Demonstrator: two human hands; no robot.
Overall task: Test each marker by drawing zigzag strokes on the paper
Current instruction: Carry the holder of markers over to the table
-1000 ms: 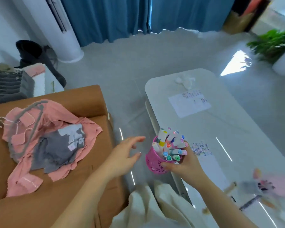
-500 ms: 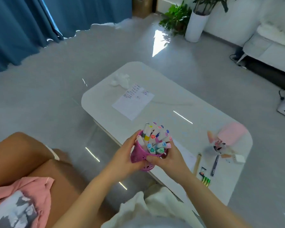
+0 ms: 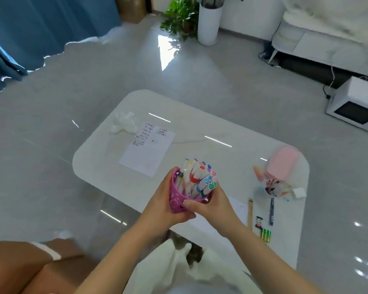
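**Head view: marker cup held in both hands over the table's near edge**

Head camera (the only view).

- Left hand (image 3: pixel 164 202): fingers curled round the left wall and base of a pink perforated plastic cup (image 3: pixel 175 201); a firm wrap.
- Right hand (image 3: pixel 214 205): thumb pressed on the cup's front rim, the other fingers curled behind its right side. Both hands grip the cup and neither is free.
- White-barrelled markers with coloured end caps (image 3: pixel 200 179): bundled upright in the cup, leaning slightly to the right, caps up. None is out of the cup.
- Cup position: lifted, above the near edge of the glossy white rounded-corner table (image 3: pixel 221 128).
- White sheet of paper with coloured scribbles (image 3: pixel 149 151): flat on the table's left half, well beyond the cup. Scribbles sit in its far corner (too small to read).
- Also on the table: a crumpled white tissue (image 3: pixel 123 123) just beyond the paper, a pale pink pencil case (image 3: pixel 282 163) at the right, and green batteries (image 3: pixel 266 234) at the near right edge.
- Room: shiny grey tiled floor (image 3: pixel 51 124), blue curtain (image 3: pixel 40 28) at far left, leafy green plant (image 3: pixel 181 18) beside a tall white cylindrical pot (image 3: pixel 208 22), white sofa (image 3: pixel 327 35) at far right.
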